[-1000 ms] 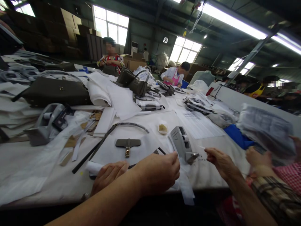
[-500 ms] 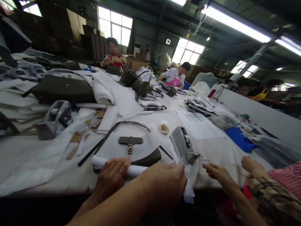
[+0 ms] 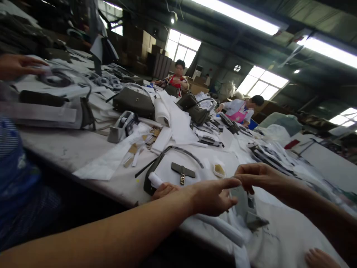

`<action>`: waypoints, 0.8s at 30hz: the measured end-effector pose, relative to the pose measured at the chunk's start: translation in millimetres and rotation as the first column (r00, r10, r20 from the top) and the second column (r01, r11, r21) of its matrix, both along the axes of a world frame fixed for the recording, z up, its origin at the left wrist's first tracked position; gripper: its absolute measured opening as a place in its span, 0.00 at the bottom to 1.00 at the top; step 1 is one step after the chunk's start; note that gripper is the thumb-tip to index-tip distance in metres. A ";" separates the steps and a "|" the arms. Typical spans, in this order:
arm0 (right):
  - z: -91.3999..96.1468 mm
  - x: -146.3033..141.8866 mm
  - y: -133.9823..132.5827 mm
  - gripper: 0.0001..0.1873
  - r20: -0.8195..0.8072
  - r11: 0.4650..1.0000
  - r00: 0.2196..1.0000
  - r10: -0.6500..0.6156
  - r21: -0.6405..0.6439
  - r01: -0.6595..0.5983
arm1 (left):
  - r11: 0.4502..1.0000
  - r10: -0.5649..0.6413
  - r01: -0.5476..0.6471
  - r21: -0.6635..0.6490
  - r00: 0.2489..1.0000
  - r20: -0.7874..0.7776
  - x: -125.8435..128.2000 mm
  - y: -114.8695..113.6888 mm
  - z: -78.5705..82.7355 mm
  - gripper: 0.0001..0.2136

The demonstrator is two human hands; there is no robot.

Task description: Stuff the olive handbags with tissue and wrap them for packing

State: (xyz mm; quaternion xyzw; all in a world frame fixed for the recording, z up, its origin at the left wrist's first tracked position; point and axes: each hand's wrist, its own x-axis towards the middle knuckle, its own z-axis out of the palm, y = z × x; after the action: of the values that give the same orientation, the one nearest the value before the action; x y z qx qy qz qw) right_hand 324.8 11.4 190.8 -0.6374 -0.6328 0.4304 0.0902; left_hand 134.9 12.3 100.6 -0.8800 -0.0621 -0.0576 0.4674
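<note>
An olive handbag (image 3: 158,162) lies under a white sheet, its flap with a gold clasp (image 3: 182,178) on top. Along its near side runs a white wrapping roll (image 3: 223,227). My left hand (image 3: 165,190) is closed on this roll's left part, partly hidden behind my right forearm. My right hand (image 3: 213,199) is held above the roll with fingers apart. Its fingertips meet those of a co-worker's hand (image 3: 252,175) reaching in from the right; whether a small piece passes between them I cannot tell. Just beyond stands a grey tape dispenser (image 3: 242,206).
A small white dish (image 3: 219,170) stands behind the bag. Another tape dispenser (image 3: 121,128), paper sheets (image 3: 180,124) and several olive bags (image 3: 134,102) lie farther back. At left, a co-worker in blue (image 3: 19,178) is beside a wrapped bag (image 3: 52,113).
The view has swung left, bringing the co-worker in blue into sight. My right hand has left the roll and lifted. The right-hand co-worker's hand has come over to meet it.
</note>
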 end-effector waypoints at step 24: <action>-20.8 -85.5 39.4 0.29 -0.098 0.980 0.993 0.063 -0.184 -0.080 | 0.984 0.019 -0.036 0.174 0.995 0.098 -112.2 -2.3 -29.4 0.14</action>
State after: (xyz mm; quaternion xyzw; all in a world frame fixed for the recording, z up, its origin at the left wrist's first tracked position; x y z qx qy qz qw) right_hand 239.4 50.8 170.0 -0.5993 -0.6072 0.5199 0.0433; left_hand 22.6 10.0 71.2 -0.8306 -0.0912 -0.0987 0.5404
